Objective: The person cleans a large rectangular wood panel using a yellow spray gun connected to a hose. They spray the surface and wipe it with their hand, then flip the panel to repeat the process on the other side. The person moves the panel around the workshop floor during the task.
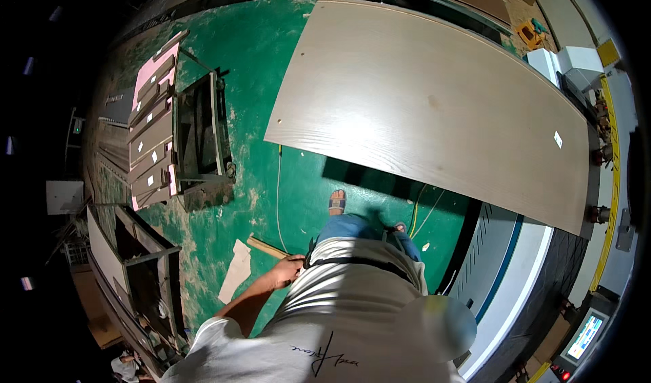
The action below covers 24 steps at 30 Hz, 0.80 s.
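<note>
My left hand (289, 272) is at my left hip, its fingers curled in beside a small black item (310, 253) at the waist. What they grip, if anything, is hidden. Just past this hand a light wooden strip (267, 247) slants toward it; whether the two touch is unclear. My right hand is out of sight. Ahead of me a large greyish-brown wood-grain panel (420, 105) spans from the middle to the right, with a small white label (558, 139) near its right end. Its right end lies over the machine (491, 261).
Left stands a rack (220, 128) topped with several brown boards (150, 135). A wooden frame cart (146, 257) is at lower left. A pale sheet scrap (235, 272) and thin cables (279, 193) lie on the green floor (258, 78). The machine's lit screen (585, 337) is at lower right.
</note>
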### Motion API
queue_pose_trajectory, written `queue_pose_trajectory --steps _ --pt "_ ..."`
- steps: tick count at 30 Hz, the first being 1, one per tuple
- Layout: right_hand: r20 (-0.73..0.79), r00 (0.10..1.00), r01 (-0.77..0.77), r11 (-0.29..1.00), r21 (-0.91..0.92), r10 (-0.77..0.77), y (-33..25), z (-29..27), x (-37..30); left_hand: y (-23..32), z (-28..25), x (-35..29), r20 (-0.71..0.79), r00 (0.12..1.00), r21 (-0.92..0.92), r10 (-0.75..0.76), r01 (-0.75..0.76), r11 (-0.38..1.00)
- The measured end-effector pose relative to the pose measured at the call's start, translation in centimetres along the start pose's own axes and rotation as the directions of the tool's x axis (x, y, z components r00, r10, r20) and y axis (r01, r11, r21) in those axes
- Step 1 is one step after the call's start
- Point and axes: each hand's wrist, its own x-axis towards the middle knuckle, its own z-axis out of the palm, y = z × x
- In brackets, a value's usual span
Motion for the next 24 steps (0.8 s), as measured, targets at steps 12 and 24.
queue_pose_trajectory --steps 12,24 --pt "0.016 1.000 0.026 1.000 -0.012 -0.026 0.8 -0.9 -2.1 -0.6 1.1 -0.4 0.342 0.906 0.496 0.249 -0.399 0.771" --pt "0.018 1.000 -0.005 0.998 0.055 0.004 5.3 -3.4 -4.3 5.6 7.7 -6.2 0.312 0.940 0.801 -0.136 -0.183 0.569"
